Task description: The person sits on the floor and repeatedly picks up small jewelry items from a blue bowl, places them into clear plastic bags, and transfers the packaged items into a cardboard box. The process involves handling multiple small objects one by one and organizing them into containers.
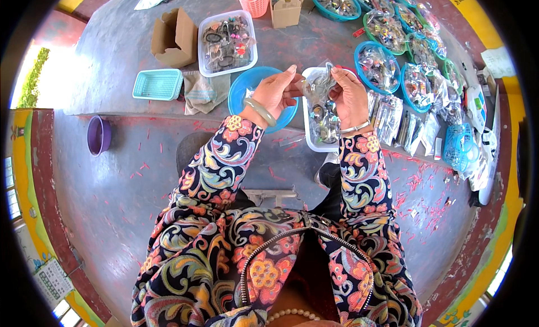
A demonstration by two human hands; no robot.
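A small clear plastic bag with greyish contents is held up between my two hands, over the front of the raised grey surface. My right hand pinches its right side between thumb and fingers. My left hand, with a pale bangle at the wrist, has its fingers curled in at the bag's left edge. What exactly is inside the bag is too small to make out. Beneath it stands a white tray of small bagged items. A blue basin sits under my left hand, its inside mostly hidden.
Further back are a white tub of bagged dark items, a cardboard box, a turquoise basket and a grey cloth. Several filled baskets, among them a blue basket, crowd the right. A purple bucket stands left.
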